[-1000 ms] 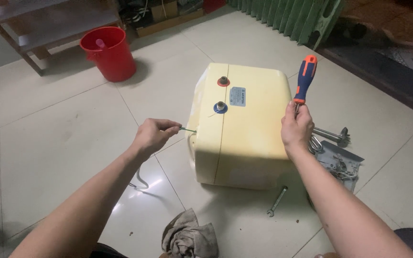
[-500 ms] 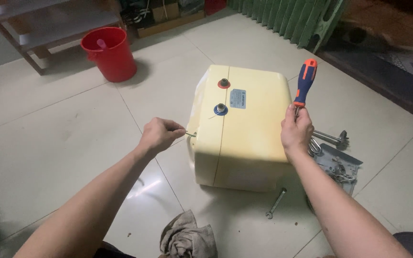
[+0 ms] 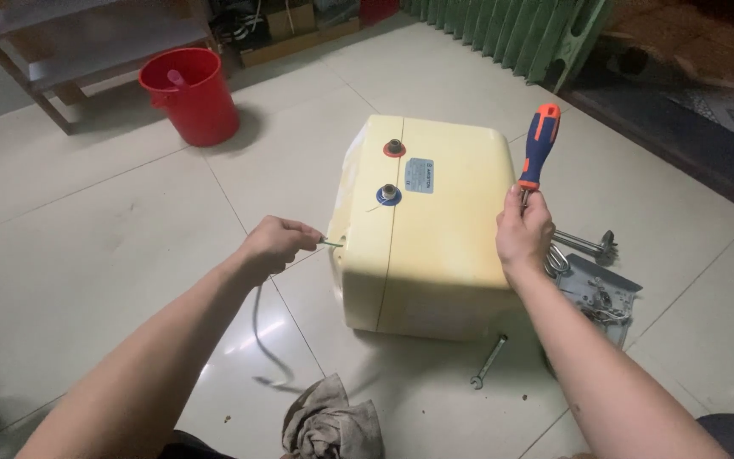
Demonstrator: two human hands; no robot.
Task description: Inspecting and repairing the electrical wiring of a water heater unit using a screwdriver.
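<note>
Your left hand [image 3: 275,243] pinches a small screw [image 3: 330,244] at the cream tank [image 3: 435,229] side, while your right hand [image 3: 523,234] grips the screwdriver [image 3: 539,144] upright, steadying the casing.

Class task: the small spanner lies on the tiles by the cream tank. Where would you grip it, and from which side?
Grip the spanner at its slim mid-shaft, from above: it lies flat on the tile floor, clear of the tank, with bare tile either side for fingertips.
</note>
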